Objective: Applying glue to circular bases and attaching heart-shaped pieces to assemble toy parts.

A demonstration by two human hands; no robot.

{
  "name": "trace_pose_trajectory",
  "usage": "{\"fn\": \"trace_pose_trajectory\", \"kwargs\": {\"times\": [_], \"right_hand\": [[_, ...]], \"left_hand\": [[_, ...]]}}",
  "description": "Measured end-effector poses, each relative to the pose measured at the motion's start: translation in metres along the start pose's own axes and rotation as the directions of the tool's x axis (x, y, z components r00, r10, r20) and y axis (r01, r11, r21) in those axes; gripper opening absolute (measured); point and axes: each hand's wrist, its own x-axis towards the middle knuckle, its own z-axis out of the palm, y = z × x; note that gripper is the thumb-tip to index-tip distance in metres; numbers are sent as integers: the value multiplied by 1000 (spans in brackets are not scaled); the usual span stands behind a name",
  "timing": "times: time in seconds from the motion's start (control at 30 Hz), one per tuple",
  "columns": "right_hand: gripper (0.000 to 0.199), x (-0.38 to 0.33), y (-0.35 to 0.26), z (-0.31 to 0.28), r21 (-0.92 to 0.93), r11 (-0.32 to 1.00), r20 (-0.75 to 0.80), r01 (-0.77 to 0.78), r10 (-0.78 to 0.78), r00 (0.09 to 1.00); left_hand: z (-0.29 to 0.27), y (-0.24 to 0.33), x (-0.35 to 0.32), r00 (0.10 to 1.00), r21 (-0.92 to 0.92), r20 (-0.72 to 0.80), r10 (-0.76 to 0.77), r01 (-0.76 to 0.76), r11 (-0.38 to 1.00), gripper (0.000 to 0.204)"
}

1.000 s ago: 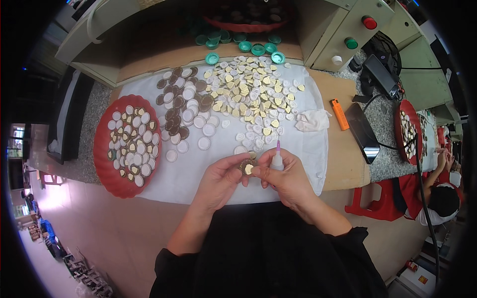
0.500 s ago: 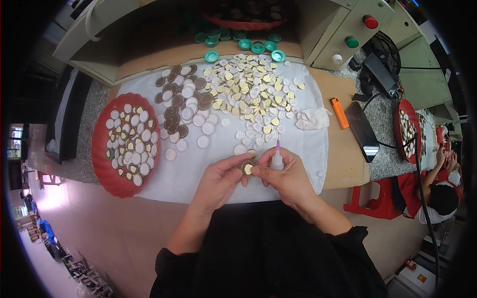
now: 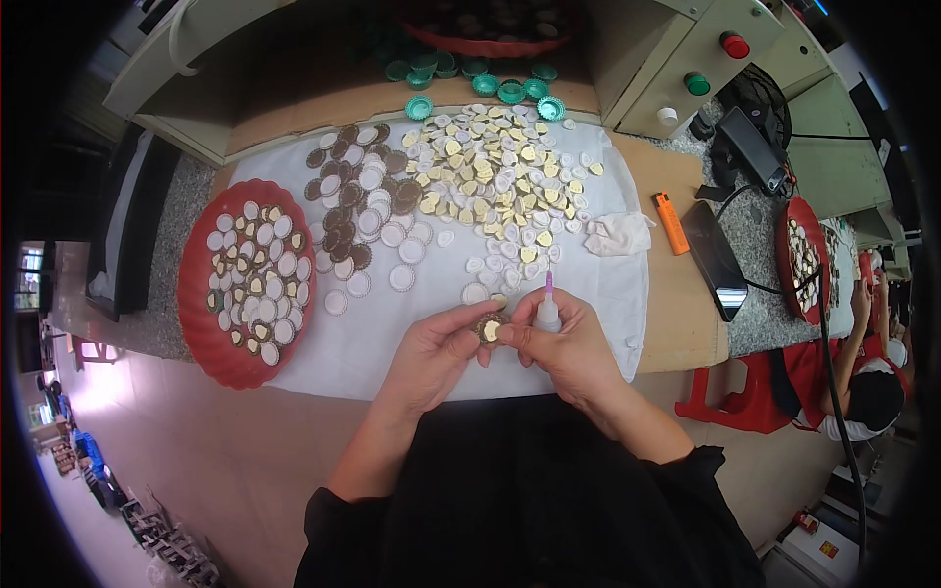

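My left hand pinches a small brown scalloped disc with a shiny gold piece on its face. The thumb of my right hand presses at the edge of that gold piece. Held upright in the same right hand is a small white squeeze bottle with a thin purple needle tip. Both hands are close together over the front of a white cloth. Just beyond them is a heap of small gold and white pieces, and left of it are brown and white scalloped discs.
A red fluted tray of finished-looking discs sits at left. Green cups stand at the back. At right are a crumpled white tissue, an orange lighter and a black box. A person in red sits far right.
Both hands hold almost the same pose, with the disc and bottle still in them. The view has shifted very slightly.
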Motion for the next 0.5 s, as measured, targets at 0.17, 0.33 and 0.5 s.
{"fn": "trace_pose_trajectory", "kwargs": {"times": [0.17, 0.33, 0.5], "right_hand": [[12, 2, -1, 1, -70, 998, -23, -1, -1, 1000], [14, 3, -4, 0, -140, 990, -8, -14, 14, 1000], [15, 4, -7, 2, -128, 990, -28, -53, 50, 998]], "left_hand": [[-1, 0, 0, 1000, 19, 12, 0, 0, 1000, 37], [-1, 0, 0, 1000, 73, 2, 2, -2, 997, 36], [0, -3, -2, 999, 154, -28, 46, -42, 987, 31]]}}
